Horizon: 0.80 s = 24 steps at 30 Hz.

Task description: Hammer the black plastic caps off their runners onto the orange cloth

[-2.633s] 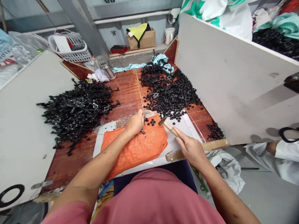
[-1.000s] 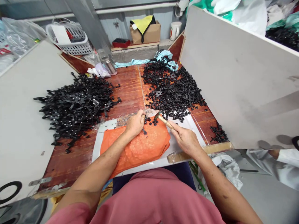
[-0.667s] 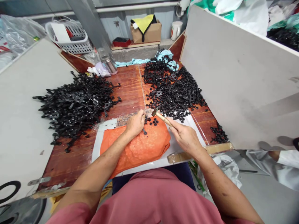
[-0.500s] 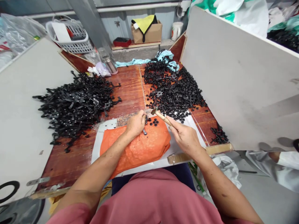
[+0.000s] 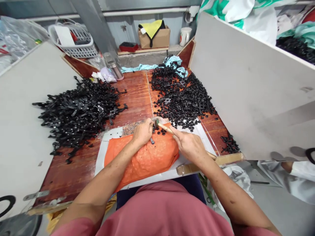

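My right hand (image 5: 190, 144) is closed round the wooden handle of a small hammer (image 5: 164, 127). The hammer's head is down beside the fingertips of my left hand (image 5: 144, 131). Those left fingers pinch a small black part (image 5: 152, 141), whose end sticks out below them; the rest of it is hidden. Under both hands lies an orange cloth (image 5: 147, 160), bulging over something at its right side. Several black round pieces (image 5: 161, 131) rest on the cloth by the hammer head.
A heap of black parts (image 5: 81, 111) covers the table's left, and a pile of small black pieces (image 5: 184, 98) its right. Grey panels (image 5: 246, 82) wall both sides. A steel flask (image 5: 114, 67), a basket (image 5: 81, 49) and a mug (image 5: 185, 36) stand at the back.
The hammer head has swung down and left, from above the round pieces to right by my left fingertips. My right hand moved slightly left; my left hand stays in place.
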{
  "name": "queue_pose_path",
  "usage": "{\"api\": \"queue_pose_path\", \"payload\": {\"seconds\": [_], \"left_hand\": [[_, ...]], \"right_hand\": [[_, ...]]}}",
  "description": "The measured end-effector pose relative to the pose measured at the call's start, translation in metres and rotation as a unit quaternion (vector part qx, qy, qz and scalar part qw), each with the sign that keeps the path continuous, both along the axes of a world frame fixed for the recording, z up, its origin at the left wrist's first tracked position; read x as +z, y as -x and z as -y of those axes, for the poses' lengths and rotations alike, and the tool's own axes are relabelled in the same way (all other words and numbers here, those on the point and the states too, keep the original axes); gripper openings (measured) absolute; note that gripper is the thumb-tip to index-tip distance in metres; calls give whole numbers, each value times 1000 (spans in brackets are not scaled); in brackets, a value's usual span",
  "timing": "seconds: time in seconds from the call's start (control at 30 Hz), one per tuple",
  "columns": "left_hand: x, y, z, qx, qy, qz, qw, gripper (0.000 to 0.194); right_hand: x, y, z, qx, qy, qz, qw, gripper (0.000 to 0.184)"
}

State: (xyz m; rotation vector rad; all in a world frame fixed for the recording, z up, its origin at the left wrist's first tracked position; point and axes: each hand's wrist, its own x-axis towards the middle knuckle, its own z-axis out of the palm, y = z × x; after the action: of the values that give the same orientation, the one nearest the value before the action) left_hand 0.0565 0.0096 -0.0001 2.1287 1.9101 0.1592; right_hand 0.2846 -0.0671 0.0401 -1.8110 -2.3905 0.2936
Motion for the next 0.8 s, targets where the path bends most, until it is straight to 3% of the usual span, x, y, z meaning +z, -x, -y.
{"api": "queue_pose_path", "payload": {"seconds": [0.1,0.27,0.43,0.5,0.8], "left_hand": [[1,0,0,5,-1,4,1000,26],[-2,0,-2,1,-7,16,1000,25],[-9,7,-3,11,-36,102,994,23],[-9,10,0,14,-44,149,988,22],[-2,5,17,37,-38,157,986,22]], "right_hand": [[-1,1,-1,-12,-28,-21,999,54],[-3,1,-3,-9,23,7,1000,52],[-4,-10,4,-61,-48,-190,979,52],[-6,-16,12,-83,-56,-225,969,51],[-29,-35,49,-110,-23,-201,973,49]]}}
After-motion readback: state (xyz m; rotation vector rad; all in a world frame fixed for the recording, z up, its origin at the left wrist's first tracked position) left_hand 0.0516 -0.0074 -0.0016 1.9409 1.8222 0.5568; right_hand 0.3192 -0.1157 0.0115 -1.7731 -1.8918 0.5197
